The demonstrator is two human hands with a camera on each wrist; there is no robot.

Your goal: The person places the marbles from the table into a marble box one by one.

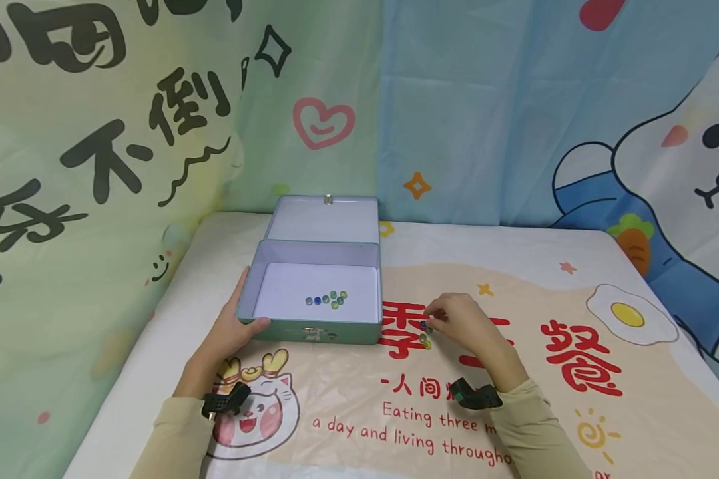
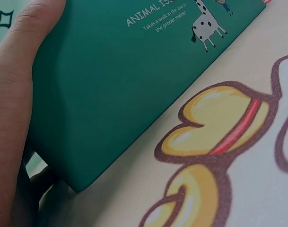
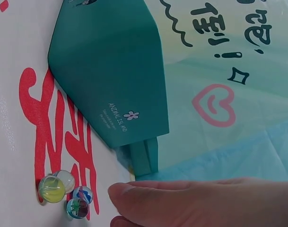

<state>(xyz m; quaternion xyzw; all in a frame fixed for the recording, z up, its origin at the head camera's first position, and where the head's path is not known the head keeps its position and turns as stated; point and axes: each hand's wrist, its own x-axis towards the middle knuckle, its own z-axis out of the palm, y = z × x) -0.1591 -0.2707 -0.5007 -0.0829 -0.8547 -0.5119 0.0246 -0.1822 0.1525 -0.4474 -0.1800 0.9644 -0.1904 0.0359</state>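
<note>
A green box (image 1: pixel 341 332) stands with its lid (image 1: pixel 323 219) raised at the back, and several glass marbles (image 1: pixel 333 299) lie on its white floor. My left hand (image 1: pixel 232 332) grips the front left corner, thumb on the front wall; in the left wrist view the green wall (image 2: pixel 120 94) carries a giraffe print. Just right of the box, several more marbles (image 3: pixel 52 189) rest close together on the cloth, some yellow-green, some bluish. Over them is my right hand (image 1: pixel 458 322), fingers pointing down at them. In the right wrist view its fingertips (image 3: pixel 121 191) are beside the marbles, with none visible between them.
A printed cloth (image 1: pixel 359 386) with red characters, a cat face and a fried egg covers the table. Behind the box hangs a patterned curtain (image 1: pixel 455 133). A small metal clasp (image 1: pixel 313 332) is on the box front. Both wrists wear black straps.
</note>
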